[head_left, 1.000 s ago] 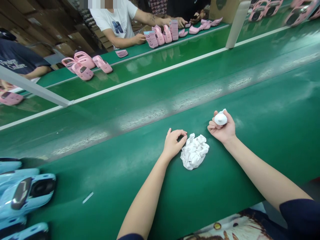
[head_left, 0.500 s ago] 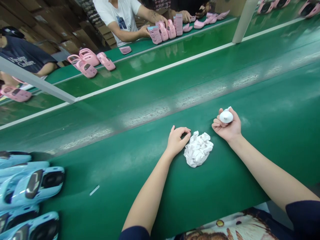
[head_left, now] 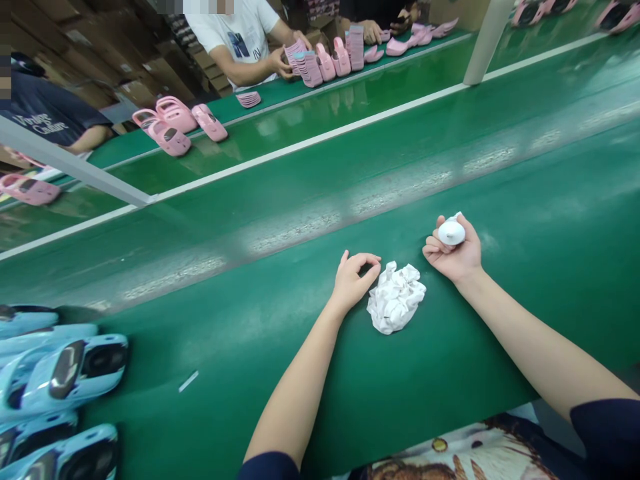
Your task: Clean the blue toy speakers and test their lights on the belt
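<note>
**Reviewer:** Report the state of both grips.

**Operator:** My right-hand grip (head_left: 453,252) is closed around a small, smooth, white rounded object (head_left: 452,232). The hand lies palm up, with the fingers curled against the object. My left-hand grip (head_left: 353,283) is empty and loosely open, its thumb and forefinger forming a ring. Its heel sits on the wide green conveyor belt (head_left: 450,373).

**Reviewer:** Where are the items under inspection?

**Operator:** I confirm the white object in my right palm. A crumpled white paper wad (head_left: 395,298) lies on the belt between my 2 hands, just beside the left. From this camera I cannot tell whether my left fingers touch it.

**Reviewer:** What is done, and what is outstanding?

**Operator:** The paper is loose and balled up, and the white object is out of it and in my hand. I see no finished item at my station. At lower left, a cluster of pale blue moulded clogs (head_left: 65,373) sits well apart from both grips, and I have no hand on them. A thin white strip (head_left: 189,381) lies on the belt near that cluster. Across the line, a co-worker's hand (head_left: 277,63) is at a stack of pink moulded soles (head_left: 310,70).
</note>
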{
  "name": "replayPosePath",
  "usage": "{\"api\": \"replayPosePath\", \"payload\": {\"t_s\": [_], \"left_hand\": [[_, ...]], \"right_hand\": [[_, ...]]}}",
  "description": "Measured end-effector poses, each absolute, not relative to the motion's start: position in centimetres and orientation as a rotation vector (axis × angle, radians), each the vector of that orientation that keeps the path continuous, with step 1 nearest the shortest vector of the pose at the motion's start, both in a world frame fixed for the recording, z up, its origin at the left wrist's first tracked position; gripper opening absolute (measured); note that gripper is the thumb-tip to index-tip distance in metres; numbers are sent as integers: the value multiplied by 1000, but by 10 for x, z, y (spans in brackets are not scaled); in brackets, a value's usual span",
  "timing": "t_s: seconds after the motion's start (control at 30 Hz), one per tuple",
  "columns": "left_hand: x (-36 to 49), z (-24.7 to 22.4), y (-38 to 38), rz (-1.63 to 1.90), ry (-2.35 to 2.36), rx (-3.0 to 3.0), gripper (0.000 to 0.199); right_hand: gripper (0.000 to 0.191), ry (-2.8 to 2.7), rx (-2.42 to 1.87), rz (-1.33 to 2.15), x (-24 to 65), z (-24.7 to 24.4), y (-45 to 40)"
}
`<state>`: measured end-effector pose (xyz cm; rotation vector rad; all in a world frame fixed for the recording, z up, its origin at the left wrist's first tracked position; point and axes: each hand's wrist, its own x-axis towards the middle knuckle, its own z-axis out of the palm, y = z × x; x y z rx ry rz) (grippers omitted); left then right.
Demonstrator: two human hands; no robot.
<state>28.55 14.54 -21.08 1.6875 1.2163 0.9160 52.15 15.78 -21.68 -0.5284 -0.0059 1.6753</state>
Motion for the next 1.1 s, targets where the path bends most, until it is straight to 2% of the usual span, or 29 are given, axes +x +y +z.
{"api": "replayPosePath", "payload": {"t_s": [0.13, 0.27, 0.53, 0.83, 1.1], "left_hand": [[271, -214, 156, 1361, 1002, 900, 5], [254, -214, 166, 1424, 832, 358, 10], [255, -212, 165, 1354, 865, 392, 18], [252, -214, 164, 1360, 879, 467, 22], [252, -215, 164, 1374, 868, 471, 35]], "right_hand": [[21, -18, -545, 1671, 522, -217, 157], [24, -21, -582, 1656, 521, -216, 157], [19, -42, -622, 1655, 521, -214, 156], [22, -78, -641, 1654, 522, -216, 156], [23, -61, -643, 1663, 522, -214, 156]]}}
